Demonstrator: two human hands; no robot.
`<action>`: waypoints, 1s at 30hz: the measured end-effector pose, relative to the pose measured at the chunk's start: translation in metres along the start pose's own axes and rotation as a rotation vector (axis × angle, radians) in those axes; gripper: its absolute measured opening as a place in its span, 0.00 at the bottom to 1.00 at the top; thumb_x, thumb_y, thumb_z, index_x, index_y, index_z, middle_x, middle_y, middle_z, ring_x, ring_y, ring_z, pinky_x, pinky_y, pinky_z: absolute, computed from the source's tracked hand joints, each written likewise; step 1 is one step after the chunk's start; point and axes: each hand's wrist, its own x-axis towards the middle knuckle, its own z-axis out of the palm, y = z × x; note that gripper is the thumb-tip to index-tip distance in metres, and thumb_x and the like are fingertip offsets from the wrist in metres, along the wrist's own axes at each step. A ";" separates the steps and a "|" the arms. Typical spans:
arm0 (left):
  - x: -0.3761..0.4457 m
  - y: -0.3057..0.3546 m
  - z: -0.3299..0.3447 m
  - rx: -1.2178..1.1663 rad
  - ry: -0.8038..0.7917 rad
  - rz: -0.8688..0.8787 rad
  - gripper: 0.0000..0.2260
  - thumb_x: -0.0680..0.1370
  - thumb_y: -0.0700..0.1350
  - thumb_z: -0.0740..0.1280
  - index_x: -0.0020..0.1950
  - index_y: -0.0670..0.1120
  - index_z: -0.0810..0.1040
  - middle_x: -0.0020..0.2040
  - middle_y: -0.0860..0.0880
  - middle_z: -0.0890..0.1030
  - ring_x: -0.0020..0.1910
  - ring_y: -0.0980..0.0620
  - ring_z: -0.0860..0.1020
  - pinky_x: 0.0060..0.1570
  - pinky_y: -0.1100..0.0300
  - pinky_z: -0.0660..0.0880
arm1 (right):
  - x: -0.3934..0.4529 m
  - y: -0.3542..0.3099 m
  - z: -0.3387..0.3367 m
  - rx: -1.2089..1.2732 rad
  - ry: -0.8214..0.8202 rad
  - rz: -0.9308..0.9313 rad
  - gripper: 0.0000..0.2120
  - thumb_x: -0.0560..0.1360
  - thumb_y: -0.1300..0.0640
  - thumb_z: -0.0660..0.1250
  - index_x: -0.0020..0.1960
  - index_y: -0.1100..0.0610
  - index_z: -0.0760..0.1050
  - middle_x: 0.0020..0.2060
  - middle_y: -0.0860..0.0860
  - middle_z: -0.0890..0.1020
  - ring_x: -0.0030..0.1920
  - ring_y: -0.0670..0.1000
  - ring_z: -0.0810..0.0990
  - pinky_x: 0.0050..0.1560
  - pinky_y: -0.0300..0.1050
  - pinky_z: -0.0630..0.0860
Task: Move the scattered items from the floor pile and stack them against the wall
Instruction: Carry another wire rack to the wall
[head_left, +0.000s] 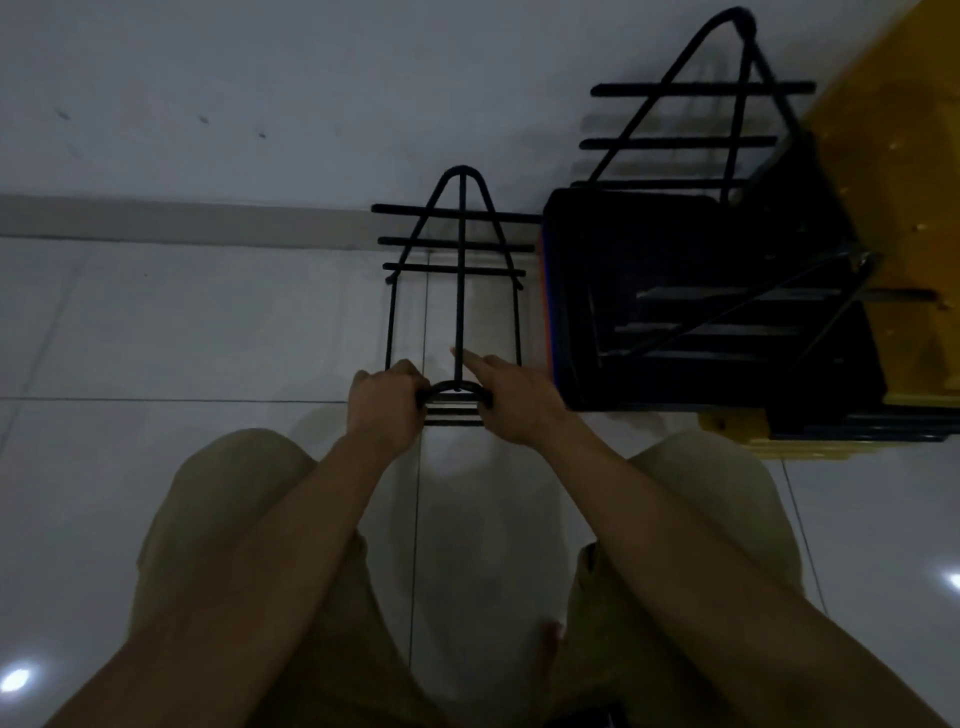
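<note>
White tiles; both grips, left hand (387, 402) and right hand (511, 397), clutch black wire rack (460, 270).

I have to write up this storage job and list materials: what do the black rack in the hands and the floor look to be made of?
The black rack looks like bent metal rod with a matte black coating: thin round bars, curved ends, crossbars joined on. The dim light leaves the coating unsure. The floor looks like glossy pale ceramic tile: straight grout lines and bright lamp reflections.

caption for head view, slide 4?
Both hands, left hand and right hand, hold a black wire rack near the white wall.
</note>
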 end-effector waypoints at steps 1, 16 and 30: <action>0.000 0.000 0.001 0.003 0.005 0.006 0.09 0.75 0.40 0.67 0.53 0.48 0.83 0.54 0.50 0.79 0.42 0.46 0.78 0.44 0.58 0.61 | -0.001 0.001 0.003 -0.001 0.015 0.019 0.34 0.76 0.56 0.64 0.78 0.48 0.55 0.63 0.53 0.76 0.55 0.56 0.79 0.48 0.49 0.77; 0.036 0.007 0.004 0.105 0.254 -0.082 0.06 0.72 0.48 0.72 0.47 0.49 0.84 0.51 0.48 0.79 0.47 0.43 0.74 0.51 0.51 0.55 | 0.022 0.018 -0.005 0.029 0.203 0.205 0.11 0.77 0.54 0.67 0.58 0.56 0.77 0.49 0.54 0.82 0.48 0.53 0.80 0.44 0.45 0.76; 0.051 0.018 0.008 -0.213 0.291 -0.023 0.08 0.74 0.48 0.72 0.52 0.49 0.83 0.57 0.46 0.76 0.57 0.40 0.70 0.52 0.53 0.57 | 0.036 0.032 -0.010 -0.156 0.237 0.279 0.09 0.79 0.52 0.61 0.57 0.50 0.77 0.51 0.50 0.80 0.55 0.55 0.75 0.60 0.50 0.63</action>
